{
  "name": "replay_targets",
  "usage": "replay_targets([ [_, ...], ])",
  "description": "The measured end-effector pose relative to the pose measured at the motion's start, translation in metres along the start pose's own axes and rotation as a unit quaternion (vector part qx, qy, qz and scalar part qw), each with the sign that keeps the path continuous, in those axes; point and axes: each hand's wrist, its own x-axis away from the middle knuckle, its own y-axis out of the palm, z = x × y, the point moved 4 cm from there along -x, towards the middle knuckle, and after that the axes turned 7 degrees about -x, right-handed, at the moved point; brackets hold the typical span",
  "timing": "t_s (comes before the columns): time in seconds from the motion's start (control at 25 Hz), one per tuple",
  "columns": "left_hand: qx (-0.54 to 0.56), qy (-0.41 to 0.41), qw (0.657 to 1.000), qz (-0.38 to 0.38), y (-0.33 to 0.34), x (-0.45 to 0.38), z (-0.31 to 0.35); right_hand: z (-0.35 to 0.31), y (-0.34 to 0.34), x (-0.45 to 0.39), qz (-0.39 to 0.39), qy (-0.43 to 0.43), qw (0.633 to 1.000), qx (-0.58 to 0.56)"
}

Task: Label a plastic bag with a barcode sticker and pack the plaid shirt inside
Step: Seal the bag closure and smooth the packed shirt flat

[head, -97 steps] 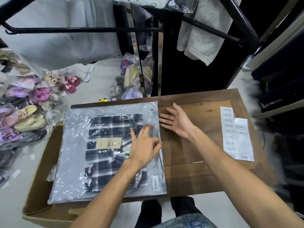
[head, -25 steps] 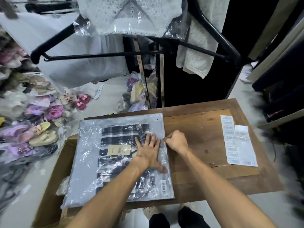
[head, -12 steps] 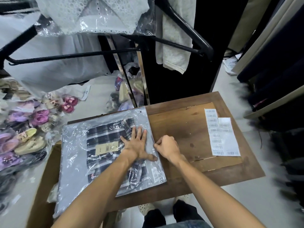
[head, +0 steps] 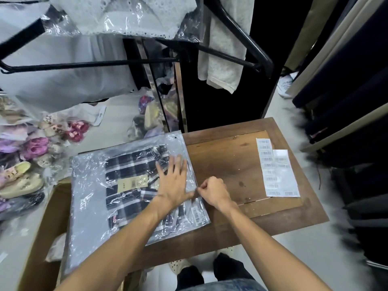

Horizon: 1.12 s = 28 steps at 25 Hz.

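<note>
A clear plastic bag (head: 90, 206) lies on the left half of the wooden table (head: 241, 160), overhanging its left edge. The black-and-white plaid shirt (head: 130, 171) with a tan paper tag is inside it. A barcode sticker (head: 196, 215) is stuck near the bag's near right corner. My left hand (head: 174, 181) lies flat, fingers spread, pressing the bag over the shirt. My right hand (head: 212, 191) is curled, its fingertips pinching the bag's right edge just beside my left thumb.
Two sheets of barcode stickers (head: 277, 171) lie on the table's right side. An open cardboard box (head: 48, 227) stands on the floor at the left. Bagged shoes (head: 23, 181) pile up further left. A black clothes rack (head: 241, 36) with hanging garments stands behind the table.
My right hand went from flat on the table to pinching the bag's right edge and has slid along it toward me. My left hand stays pressed on the bag.
</note>
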Motion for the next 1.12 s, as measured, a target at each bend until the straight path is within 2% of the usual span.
replay_targets([
  [0.08,0.004,0.039,0.999,0.009,0.005,0.019,0.015,-0.001,0.0,-0.001,-0.001,0.005,1.0,0.006],
  [0.24,-0.01,0.08,0.991,-0.11,0.033,0.035,0.025,-0.004,0.0,0.0,0.0,0.023,1.0,0.004],
  [0.32,-0.016,0.081,0.988,-0.129,0.04,0.034,0.024,-0.005,0.001,0.002,0.012,0.028,1.0,0.009],
  [0.52,-0.017,0.096,0.987,-0.125,0.045,0.033,0.024,-0.005,0.008,0.021,0.052,0.02,0.998,0.011],
  [0.68,-0.01,0.1,0.988,-0.12,0.049,0.032,0.023,0.008,0.012,0.04,0.052,0.023,0.998,0.021],
  [1.12,0.009,0.085,0.986,-0.141,0.04,0.034,0.024,0.034,0.0,0.06,-0.031,0.018,0.998,0.057],
])
